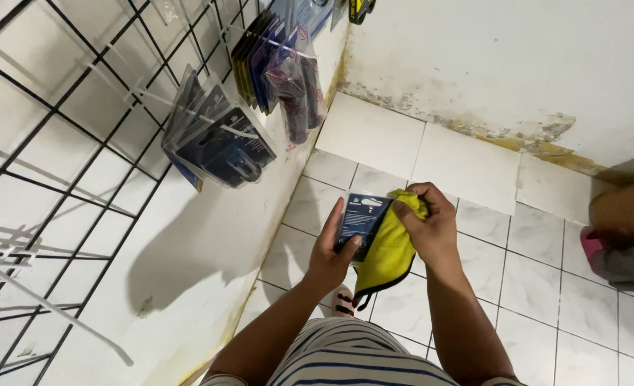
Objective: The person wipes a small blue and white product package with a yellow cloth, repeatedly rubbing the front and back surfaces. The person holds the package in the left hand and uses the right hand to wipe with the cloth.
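My left hand [333, 249] holds a small dark blister pack [360, 216] upright in front of me, thumb across its lower edge. My right hand [425, 218] grips a yellow cloth [387, 251] with a dark trim and presses it against the right side of the pack. The cloth hangs down below both hands. Part of the pack is hidden behind the cloth and my fingers.
A black wire grid rack [59, 143] covers the white wall on the left, with hanging blister packs [220, 136] and more packs [277, 61] on hooks. White floor tiles [474, 250] lie below. Another person's leg and pink footwear [610, 229] are at the right edge.
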